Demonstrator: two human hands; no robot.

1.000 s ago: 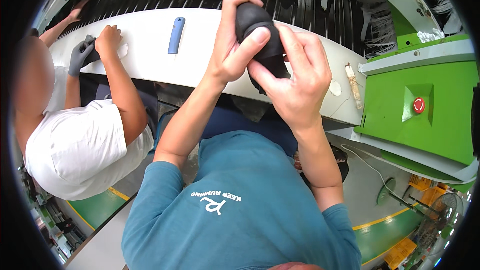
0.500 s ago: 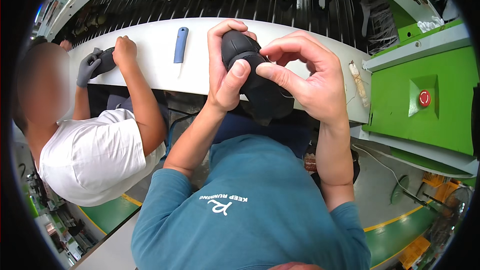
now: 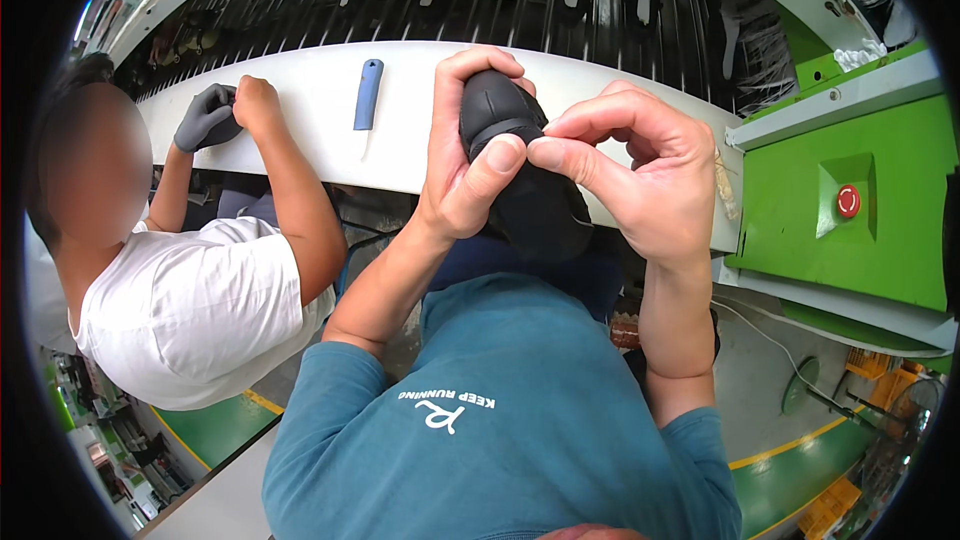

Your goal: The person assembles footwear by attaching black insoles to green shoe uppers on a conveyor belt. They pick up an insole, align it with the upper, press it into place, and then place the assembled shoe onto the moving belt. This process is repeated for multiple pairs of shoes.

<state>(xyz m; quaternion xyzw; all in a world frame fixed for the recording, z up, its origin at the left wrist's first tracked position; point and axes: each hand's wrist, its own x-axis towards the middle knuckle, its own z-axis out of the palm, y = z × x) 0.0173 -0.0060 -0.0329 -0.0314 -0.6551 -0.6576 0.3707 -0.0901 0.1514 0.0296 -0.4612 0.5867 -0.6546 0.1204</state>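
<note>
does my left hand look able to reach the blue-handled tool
Probably yes: the blue-handled tool lies left of the left hand, with white tabletop between them, though that hand is holding the black shoe.

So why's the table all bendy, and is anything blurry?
In the head view, the table bows, likely because fisheye bends straight edges; in that same head view, the co-worker's head is blurred, while the red button looks sharp; in the head view too, the black piece shows little detail.
</note>
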